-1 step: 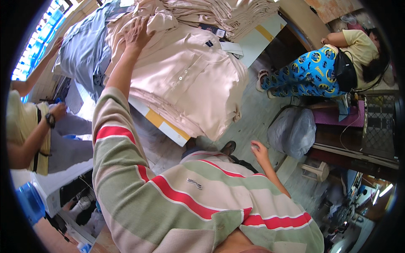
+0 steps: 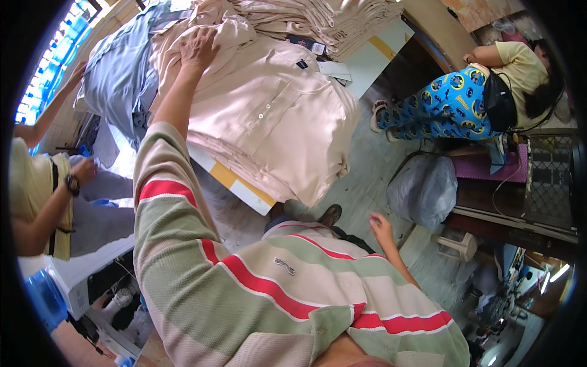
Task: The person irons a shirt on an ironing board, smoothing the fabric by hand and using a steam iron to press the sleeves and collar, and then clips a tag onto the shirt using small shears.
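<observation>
**Ana:** Beige button-front cotton shirt (image 2: 269, 116), spread flat on top of the pile over the white table with the yellow band (image 2: 235, 180): that's what the left hand (image 2: 197, 48) is on. It rests palm down near the collar end, fingers spread wide and flat, gripping nothing.

**Ben:** And the right hand (image 2: 382, 227)?

**Ana:** Down by the person's side, well apart from the table, fingers loosely open, holding nothing.

**Ben:** What sits around the shirt?

**Ana:** A tall stack of folded beige garments (image 2: 324, 21) just behind it, with a few small dark and white tags (image 2: 309, 49) between the two. A pale blue fabric piece (image 2: 116, 73) lies just beside it on the left. The shirt's lower hem hangs over the table's near edge.

**Ben:** How would you handle it well from here?

**Ana:** I'd judge a flat palm is right for thin cloth like this. Press lightly, sweep outward from the button row, so creases run off the edge rather than bunch. Bringing the free hand up to pin the hanging hem would likely stop the cloth sliding.

**Ben:** Others nearby?

**Ana:** A co-worker's hand with a black wristwatch (image 2: 72, 183) at the left, and a seated person in blue patterned trousers (image 2: 452, 104) at the far right.
</observation>
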`<state>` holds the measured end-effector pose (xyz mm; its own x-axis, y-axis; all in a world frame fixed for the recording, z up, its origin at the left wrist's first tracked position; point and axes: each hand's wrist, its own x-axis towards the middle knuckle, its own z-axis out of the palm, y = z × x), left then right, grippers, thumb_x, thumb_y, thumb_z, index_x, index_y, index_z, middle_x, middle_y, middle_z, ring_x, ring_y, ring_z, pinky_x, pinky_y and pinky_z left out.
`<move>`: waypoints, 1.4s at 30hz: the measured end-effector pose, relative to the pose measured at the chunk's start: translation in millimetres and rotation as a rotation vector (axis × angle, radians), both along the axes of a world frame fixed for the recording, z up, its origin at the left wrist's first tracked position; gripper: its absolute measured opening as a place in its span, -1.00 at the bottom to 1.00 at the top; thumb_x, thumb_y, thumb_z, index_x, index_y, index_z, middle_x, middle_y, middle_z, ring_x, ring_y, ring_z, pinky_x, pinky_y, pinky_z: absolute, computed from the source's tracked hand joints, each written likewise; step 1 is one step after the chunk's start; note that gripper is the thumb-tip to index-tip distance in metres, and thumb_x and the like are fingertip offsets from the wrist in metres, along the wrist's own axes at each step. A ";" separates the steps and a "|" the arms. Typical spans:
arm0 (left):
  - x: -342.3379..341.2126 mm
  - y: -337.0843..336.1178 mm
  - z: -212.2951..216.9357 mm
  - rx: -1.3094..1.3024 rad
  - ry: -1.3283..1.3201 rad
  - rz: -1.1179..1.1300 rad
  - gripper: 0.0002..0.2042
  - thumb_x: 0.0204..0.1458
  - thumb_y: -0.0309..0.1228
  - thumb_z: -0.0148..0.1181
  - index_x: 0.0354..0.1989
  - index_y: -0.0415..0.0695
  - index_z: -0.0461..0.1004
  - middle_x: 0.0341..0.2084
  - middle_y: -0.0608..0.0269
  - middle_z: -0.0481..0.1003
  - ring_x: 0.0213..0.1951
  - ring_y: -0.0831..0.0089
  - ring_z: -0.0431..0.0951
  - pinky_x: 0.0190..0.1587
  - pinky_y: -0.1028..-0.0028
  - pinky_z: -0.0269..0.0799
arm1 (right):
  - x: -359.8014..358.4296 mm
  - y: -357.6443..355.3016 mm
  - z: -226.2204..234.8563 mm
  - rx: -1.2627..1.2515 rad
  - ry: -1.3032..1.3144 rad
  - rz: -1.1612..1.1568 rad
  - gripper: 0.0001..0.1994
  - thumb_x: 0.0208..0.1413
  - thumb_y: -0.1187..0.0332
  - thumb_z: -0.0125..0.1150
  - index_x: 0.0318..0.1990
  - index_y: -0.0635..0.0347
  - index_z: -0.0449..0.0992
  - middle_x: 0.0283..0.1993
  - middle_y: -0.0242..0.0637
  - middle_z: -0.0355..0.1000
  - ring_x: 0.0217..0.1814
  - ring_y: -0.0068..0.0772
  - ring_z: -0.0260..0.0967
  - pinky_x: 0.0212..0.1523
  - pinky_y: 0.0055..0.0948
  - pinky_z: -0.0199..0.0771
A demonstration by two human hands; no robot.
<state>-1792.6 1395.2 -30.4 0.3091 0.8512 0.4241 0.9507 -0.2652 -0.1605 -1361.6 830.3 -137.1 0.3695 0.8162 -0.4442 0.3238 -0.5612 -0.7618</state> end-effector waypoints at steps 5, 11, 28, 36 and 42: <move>-10.2 61.4 -31.3 -0.060 -0.374 -0.224 -0.71 0.09 -0.12 -0.07 -0.10 0.10 0.44 -0.21 0.30 0.51 -0.15 0.15 0.49 -0.05 0.17 0.32 | 12.6 -193.5 -17.4 -0.394 -0.299 -0.192 -0.79 0.07 0.41 0.08 -0.14 0.28 0.45 -0.28 -0.29 0.44 -0.25 -0.48 0.38 -0.22 -0.50 0.40; -167.0 147.1 -12.8 -0.049 -1.119 1.117 -0.68 -0.01 -0.15 0.04 -0.19 -0.08 0.50 -0.29 0.04 0.54 -0.18 0.12 0.54 -0.31 0.23 0.46 | 2.9 -215.4 -23.4 -0.462 -0.074 -0.330 -0.79 0.08 0.41 0.07 -0.14 0.28 0.45 -0.29 -0.29 0.45 -0.26 -0.47 0.38 -0.22 -0.51 0.39; -78.1 44.5 -5.1 -0.013 -0.101 -0.203 -0.81 0.08 -0.23 -0.04 -0.20 0.06 0.43 -0.12 0.38 0.43 -0.03 0.33 0.39 0.03 0.18 0.18 | 3.7 -152.7 -57.7 -0.269 0.070 -0.322 -0.76 0.09 0.36 0.09 -0.11 0.27 0.46 -0.24 -0.24 0.49 -0.25 -0.46 0.40 -0.19 -0.47 0.37; -8.8 27.6 0.2 0.280 -0.262 -0.032 -0.78 -0.06 -0.43 -0.01 -0.23 0.11 0.45 -0.14 0.34 0.43 -0.08 0.30 0.40 -0.03 0.16 0.24 | -12.3 -138.6 -55.6 -0.246 0.094 -0.348 -0.77 0.10 0.36 0.08 -0.12 0.24 0.48 -0.24 -0.22 0.49 -0.21 -0.48 0.39 -0.15 -0.48 0.36; 56.4 -34.1 -34.0 0.030 -0.274 -0.397 -0.84 -0.07 -0.41 0.03 -0.29 0.04 0.45 -0.33 0.33 0.48 -0.24 0.35 0.48 -0.16 0.31 0.36 | -3.5 -139.4 -48.2 -0.228 -0.064 -0.268 -0.79 0.10 0.39 0.08 -0.13 0.27 0.47 -0.26 -0.24 0.48 -0.23 -0.47 0.39 -0.16 -0.47 0.36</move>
